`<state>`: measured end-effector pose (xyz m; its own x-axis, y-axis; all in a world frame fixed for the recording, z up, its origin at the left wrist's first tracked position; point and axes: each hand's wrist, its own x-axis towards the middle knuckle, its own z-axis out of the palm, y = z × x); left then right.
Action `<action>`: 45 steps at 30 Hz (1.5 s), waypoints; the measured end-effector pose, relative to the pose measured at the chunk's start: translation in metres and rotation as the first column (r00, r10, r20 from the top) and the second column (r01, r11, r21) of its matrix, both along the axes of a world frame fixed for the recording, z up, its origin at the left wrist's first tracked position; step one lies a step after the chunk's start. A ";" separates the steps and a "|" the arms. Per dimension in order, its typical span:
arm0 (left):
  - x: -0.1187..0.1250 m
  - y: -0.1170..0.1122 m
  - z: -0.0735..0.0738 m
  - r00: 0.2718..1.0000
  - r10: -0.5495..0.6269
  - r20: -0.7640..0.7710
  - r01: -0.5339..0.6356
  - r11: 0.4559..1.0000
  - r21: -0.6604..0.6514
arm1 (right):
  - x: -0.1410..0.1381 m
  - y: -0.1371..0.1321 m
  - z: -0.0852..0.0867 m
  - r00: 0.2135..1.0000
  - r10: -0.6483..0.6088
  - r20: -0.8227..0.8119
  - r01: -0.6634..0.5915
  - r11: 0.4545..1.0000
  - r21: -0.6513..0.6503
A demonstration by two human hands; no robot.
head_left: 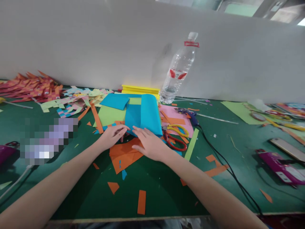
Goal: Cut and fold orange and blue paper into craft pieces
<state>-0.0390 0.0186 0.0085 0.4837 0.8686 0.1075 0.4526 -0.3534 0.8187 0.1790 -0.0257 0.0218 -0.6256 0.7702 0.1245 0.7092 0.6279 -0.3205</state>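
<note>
A folded blue paper sheet (145,116) lies in the middle of the green table (162,187), its right half curling upward. My left hand (112,136) rests at its near left corner with the fingers curled and their tips touching the paper edge. My right hand (149,143) lies flat, fingers stretched onto the blue sheet's near edge. Under both hands lie orange paper pieces (124,156). A light green sheet (109,115) and another blue piece (115,101) lie just behind.
Scissors with red and yellow handles (175,136) lie right of my right hand. A glue gun (190,115) with a black cord, a clear water bottle (178,71), a yellow paper stack (140,89) and woven paper strips (71,101) surround the sheets. Orange scraps dot the near table.
</note>
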 end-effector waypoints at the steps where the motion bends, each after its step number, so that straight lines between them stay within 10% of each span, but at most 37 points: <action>1: 0.000 -0.001 0.001 1.000 -0.006 -0.018 0.006 1.000 0.013 | -0.004 -0.004 -0.005 1.000 -0.008 -0.005 0.008 1.000 0.017; 17: 0.003 0.000 0.000 0.991 -0.001 -0.133 0.014 0.995 0.098 | -0.001 -0.012 -0.016 0.961 0.162 -0.226 -0.138 0.983 0.118; 45: 0.005 -0.001 0.003 0.955 -0.009 -0.295 0.050 0.990 0.132 | 0.003 -0.007 -0.019 0.921 0.369 -0.123 -0.347 0.922 0.174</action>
<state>-0.0341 0.0172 0.0115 0.5369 0.8404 0.0736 0.6531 -0.4693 0.5944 0.1821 -0.0329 0.0023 -0.8210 0.4641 0.3325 0.3787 0.8785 -0.2912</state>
